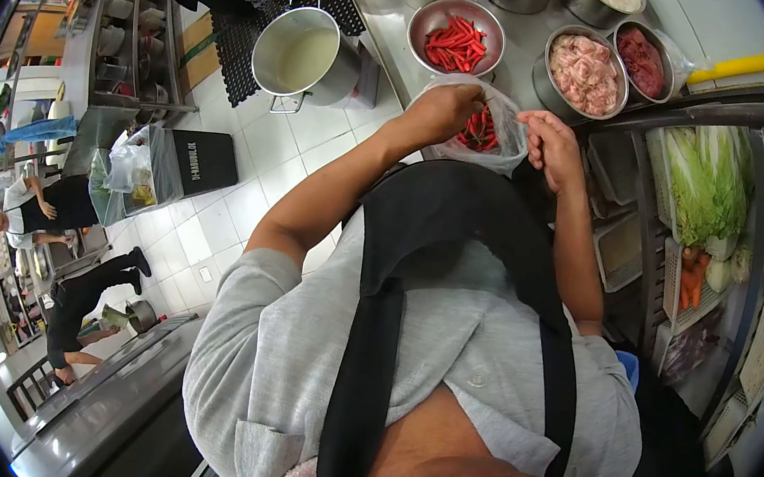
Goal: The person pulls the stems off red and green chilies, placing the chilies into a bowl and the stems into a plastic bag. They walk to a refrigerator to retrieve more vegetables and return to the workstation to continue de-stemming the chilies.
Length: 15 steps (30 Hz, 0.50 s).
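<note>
A clear plastic bag point(499, 160) with red chilies point(479, 133) inside hangs at the counter's edge, in front of my apron. My right hand point(554, 152) pinches the bag's rim on its right side. Over the bag's mouth, my left hand point(451, 113) is closed with its fingers curled at the plastic; its fingertips are partly hidden. Just beyond the bag stands a metal bowl point(415, 37) holding more red chilies point(458, 44).
Right of the bowl are metal containers of pale raw meat point(585, 74) and dark red meat point(641, 61). A large pot point(274, 69) of cloudy liquid stands at left. Shelves at right hold leafy cabbage point(707, 180) and carrots point(692, 279). Other people point(78, 207) are at left.
</note>
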Each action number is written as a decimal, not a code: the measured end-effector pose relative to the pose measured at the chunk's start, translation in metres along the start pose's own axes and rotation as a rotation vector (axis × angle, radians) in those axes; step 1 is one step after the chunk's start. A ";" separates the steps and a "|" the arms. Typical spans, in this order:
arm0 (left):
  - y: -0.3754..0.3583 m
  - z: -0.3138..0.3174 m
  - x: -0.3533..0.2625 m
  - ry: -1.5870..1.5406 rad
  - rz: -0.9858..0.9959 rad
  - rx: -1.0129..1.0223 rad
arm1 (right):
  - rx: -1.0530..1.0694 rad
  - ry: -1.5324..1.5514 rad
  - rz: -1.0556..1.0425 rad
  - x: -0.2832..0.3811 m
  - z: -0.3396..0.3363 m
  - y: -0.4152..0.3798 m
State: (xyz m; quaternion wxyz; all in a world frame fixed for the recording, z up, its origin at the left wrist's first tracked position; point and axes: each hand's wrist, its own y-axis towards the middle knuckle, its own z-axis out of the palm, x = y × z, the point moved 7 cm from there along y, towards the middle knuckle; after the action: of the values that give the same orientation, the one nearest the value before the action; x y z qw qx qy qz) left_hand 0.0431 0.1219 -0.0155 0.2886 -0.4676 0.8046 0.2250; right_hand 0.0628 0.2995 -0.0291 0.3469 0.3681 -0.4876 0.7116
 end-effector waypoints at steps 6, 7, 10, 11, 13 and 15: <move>-0.009 0.003 -0.005 -0.794 -0.263 0.177 | 0.035 -0.190 -0.158 0.011 0.042 0.006; -0.009 0.003 -0.005 -0.752 -0.261 0.156 | 0.039 -0.211 -0.216 0.015 0.047 0.008; -0.010 -0.005 -0.007 -0.672 -0.240 0.037 | -0.083 -0.185 -0.191 0.017 0.046 0.011; -0.009 -0.012 -0.008 -0.634 -0.217 -0.055 | -0.080 -0.187 -0.191 0.017 0.047 0.011; -0.010 -0.011 -0.009 -0.638 -0.211 -0.039 | -0.063 -0.133 -0.184 0.015 0.049 0.011; -0.012 -0.013 -0.013 -0.642 -0.208 -0.024 | -0.008 -0.071 -0.143 0.010 0.047 0.014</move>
State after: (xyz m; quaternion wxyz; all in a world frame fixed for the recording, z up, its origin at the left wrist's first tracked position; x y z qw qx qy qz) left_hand 0.0551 0.1164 0.0013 0.5432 -0.4560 0.6178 0.3397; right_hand 0.0553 0.2522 -0.0147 0.3811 0.4254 -0.4749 0.6695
